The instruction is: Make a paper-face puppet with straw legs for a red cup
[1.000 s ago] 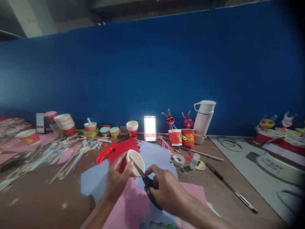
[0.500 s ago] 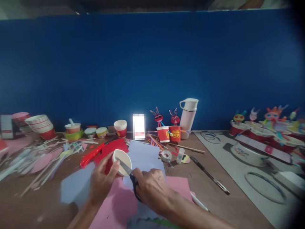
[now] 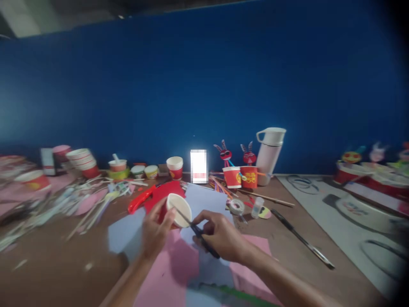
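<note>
A red paper cup with a white inside (image 3: 182,212) is tilted, its mouth towards me. My left hand (image 3: 156,230) grips it from the left, thumb over the rim. In my right hand (image 3: 219,234) are black-handled scissors (image 3: 204,241). Their blades reach into the cup's mouth, near my left thumb; whether they touch the wall I cannot tell. Beneath both hands lie pink paper (image 3: 179,260) and pale blue paper (image 3: 206,200). Red paper (image 3: 166,192) lies behind the cup.
A red tool (image 3: 140,199) lies left of the cup. Tape (image 3: 237,207), a glue bottle (image 3: 257,207) and a black pen (image 3: 302,238) are at the right. Two decorated cups (image 3: 232,178) and a white flask (image 3: 270,155) stand behind. Stacked cups (image 3: 83,162) stand at back left.
The view has shifted, so most things appear further right. My right hand has changed its hold on the scissors, and more of their black handle shows.
</note>
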{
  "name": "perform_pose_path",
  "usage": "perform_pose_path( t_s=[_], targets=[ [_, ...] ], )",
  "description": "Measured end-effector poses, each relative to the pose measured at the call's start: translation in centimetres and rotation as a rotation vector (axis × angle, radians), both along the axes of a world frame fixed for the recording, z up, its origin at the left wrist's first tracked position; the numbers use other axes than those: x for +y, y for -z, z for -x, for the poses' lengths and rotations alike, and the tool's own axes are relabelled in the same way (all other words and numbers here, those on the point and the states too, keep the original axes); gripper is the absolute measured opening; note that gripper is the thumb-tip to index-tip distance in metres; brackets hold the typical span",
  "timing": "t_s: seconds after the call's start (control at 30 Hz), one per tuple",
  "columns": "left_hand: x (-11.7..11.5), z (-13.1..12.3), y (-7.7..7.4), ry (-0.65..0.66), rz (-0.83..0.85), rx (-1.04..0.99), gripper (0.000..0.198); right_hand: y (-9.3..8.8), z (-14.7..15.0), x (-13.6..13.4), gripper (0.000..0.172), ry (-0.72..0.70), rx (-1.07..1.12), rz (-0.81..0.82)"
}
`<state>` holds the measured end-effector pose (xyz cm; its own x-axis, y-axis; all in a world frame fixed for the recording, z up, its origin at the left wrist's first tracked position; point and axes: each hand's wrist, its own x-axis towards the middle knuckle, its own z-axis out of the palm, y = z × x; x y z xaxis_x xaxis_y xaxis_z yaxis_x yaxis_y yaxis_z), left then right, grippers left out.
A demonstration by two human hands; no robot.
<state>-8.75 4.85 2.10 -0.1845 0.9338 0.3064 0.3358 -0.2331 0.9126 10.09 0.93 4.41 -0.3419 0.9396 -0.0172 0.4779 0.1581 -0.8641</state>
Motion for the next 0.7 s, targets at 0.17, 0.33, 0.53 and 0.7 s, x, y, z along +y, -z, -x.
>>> perform_pose_path(
  t_s=[0.17,0.33,0.53,0.7],
  targets=[
    [-0.4,-0.2,-0.5,0.023,-0.010,0.026,0.053,-0.4,0.2,-1.3,0.033,0.075,-0.100,-0.176],
    [-0.8,-0.3,-0.8,0.033,-0.003,-0.010,0.052,-0.5,0.1,-0.4,0.024,0.021,0.000,-0.002],
    [-0.6,-0.2,-0.6,0.050,0.007,-0.063,0.049,-0.3,-0.3,1.0,0.026,-0.023,0.118,0.148],
    [-0.3,-0.1,-0.4,0.067,-0.007,-0.056,0.050,-0.6,0.2,-0.8,0.031,0.068,0.012,-0.044]
  ],
)
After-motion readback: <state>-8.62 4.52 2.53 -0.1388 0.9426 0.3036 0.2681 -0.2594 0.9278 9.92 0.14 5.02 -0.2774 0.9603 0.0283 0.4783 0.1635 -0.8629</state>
